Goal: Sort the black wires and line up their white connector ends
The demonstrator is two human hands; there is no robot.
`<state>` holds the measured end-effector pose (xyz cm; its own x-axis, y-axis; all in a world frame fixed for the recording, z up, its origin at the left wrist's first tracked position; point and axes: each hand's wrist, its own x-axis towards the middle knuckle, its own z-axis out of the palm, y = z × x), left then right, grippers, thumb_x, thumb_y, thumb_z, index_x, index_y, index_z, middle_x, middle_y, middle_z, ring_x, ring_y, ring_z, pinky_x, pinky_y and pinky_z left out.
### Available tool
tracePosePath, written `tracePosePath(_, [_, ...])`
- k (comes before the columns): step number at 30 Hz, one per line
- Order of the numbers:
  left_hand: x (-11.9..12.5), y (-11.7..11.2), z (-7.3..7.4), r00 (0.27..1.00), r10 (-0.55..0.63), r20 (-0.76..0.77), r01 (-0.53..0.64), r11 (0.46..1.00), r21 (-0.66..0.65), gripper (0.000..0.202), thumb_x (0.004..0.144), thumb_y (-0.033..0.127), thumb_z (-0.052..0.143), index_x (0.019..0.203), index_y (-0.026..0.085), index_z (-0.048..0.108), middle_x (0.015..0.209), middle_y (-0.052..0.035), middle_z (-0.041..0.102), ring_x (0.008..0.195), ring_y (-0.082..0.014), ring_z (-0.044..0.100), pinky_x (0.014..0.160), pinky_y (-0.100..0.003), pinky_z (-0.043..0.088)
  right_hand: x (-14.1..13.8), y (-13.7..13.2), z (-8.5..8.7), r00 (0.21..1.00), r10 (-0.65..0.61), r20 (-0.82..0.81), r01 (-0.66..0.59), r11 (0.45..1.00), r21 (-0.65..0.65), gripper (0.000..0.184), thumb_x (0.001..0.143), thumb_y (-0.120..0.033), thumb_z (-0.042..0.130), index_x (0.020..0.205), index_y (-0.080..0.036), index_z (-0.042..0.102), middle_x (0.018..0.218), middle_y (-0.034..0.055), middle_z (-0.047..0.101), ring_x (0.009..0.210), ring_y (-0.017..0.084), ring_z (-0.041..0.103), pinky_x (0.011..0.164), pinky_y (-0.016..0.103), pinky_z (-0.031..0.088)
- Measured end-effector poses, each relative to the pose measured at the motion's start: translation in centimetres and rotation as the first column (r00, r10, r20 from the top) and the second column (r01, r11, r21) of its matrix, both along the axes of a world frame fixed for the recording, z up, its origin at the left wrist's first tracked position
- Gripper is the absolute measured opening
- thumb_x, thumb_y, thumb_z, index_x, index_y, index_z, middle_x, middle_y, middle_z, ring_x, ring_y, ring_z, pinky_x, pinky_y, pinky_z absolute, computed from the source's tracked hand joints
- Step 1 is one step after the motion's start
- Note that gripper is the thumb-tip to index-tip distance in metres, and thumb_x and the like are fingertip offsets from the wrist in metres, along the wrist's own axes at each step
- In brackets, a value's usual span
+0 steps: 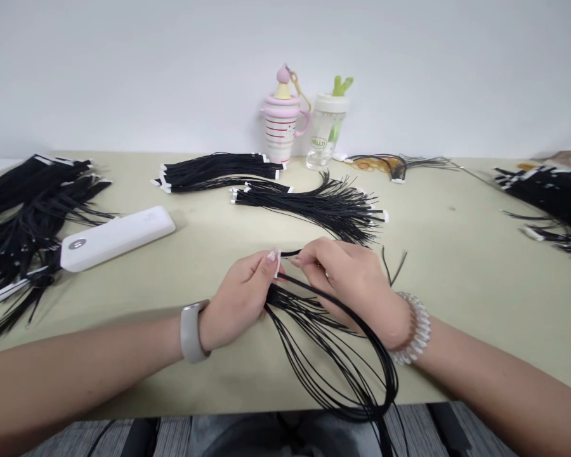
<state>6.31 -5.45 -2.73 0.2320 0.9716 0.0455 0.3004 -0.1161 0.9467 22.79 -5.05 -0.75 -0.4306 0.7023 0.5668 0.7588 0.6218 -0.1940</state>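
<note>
My left hand [242,289] is closed, pinching a small white connector [278,263] between thumb and fingers near the table's middle. Black wires [333,368] run from this hand, loop to the right and hang over the front edge of the table. Just right of the connector, my right hand [347,279] has its thumb and forefinger pinched together at a black wire [292,253] that reaches the connector. Whether the wire's tip is inside the connector is too small to tell. Part of the wire bundle passes under my right hand and wrist.
Black wire bundles with white connectors lie at the back [214,171], nearer the middle [309,200], at left [33,190] and at right [552,197]. A white power bank [118,238] rests at left. A pink-lidded cup [280,130] and a clear bottle [326,133] stand by the wall.
</note>
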Motion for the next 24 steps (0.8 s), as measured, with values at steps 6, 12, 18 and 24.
tracePosePath(6, [0.0,0.0,0.1,0.995,-0.064,-0.072,0.066,0.998,0.024,0.037,0.089,0.043,0.029,0.068,0.018,0.047,0.054,0.0035,0.044,0.047,-0.0100,0.042,0.048,-0.022,0.036,-0.1,0.0,0.1,1.000,0.027,0.013,-0.027,0.999,-0.033,0.016,0.084,-0.018,0.040,0.075,-0.014,0.054,0.061,0.0014,0.056,0.054,0.010,0.050,0.053,0.020,0.035])
tracePosePath(12, [0.0,0.0,0.0,0.989,-0.081,-0.128,0.092,0.992,0.084,0.035,0.089,0.039,0.030,0.069,0.017,0.048,0.057,0.0022,0.046,0.053,-0.0111,0.042,0.053,-0.023,0.037,-0.1,0.2,-0.5,0.997,0.080,0.023,-0.081,0.996,0.047,0.018,0.084,-0.014,0.037,0.076,-0.015,0.054,0.059,0.0003,0.053,0.054,0.009,0.046,0.053,0.020,0.033])
tracePosePath(18, [0.0,0.4,0.0,1.000,-0.024,-0.001,0.024,1.000,-0.010,0.038,0.086,0.047,0.036,0.068,0.017,0.050,0.057,0.0012,0.050,0.046,-0.0095,0.042,0.044,-0.022,0.036,0.7,1.1,0.2,0.985,0.053,0.161,-0.062,0.997,0.050,0.015,0.087,-0.026,0.042,0.079,-0.016,0.050,0.069,0.0025,0.054,0.061,0.012,0.048,0.056,0.023,0.033])
tracePosePath(24, [0.0,1.4,-0.7,0.938,0.221,0.267,-0.149,0.953,-0.265,0.035,0.079,0.051,0.046,0.071,0.017,0.050,0.058,0.0010,0.047,0.041,-0.0080,0.040,0.035,-0.020,0.035,4.6,2.1,3.5,0.948,-0.152,0.278,0.158,0.987,0.000,0.035,0.077,-0.044,0.057,0.058,-0.018,0.044,0.055,-0.0006,0.046,0.051,0.010,0.037,0.051,0.025,0.027])
